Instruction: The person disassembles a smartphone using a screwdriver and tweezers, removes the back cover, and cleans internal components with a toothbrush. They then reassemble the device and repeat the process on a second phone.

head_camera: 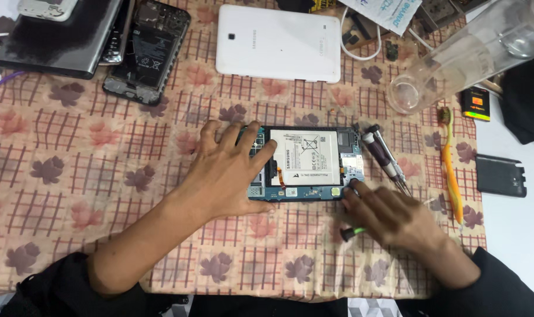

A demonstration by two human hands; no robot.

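The opened tablet [305,164] lies back-off in the middle of the counter [102,176], on a leaf-patterned cloth, with its white battery [311,158] and blue circuit board exposed. The left hand [232,170] lies flat over the tablet's left end, fingers spread wide, pinning it. The right hand [390,217] closes around a green-handled tool [352,233], fingertips touching the lower right corner of the board. Judgement: the work goes best with steady downward pressure from the left hand, the right working lightly and clear of the battery. Two screwdrivers [384,158] lie just beside the right edge, an orange toothbrush [450,170] beyond, a white tablet [279,42] well above.
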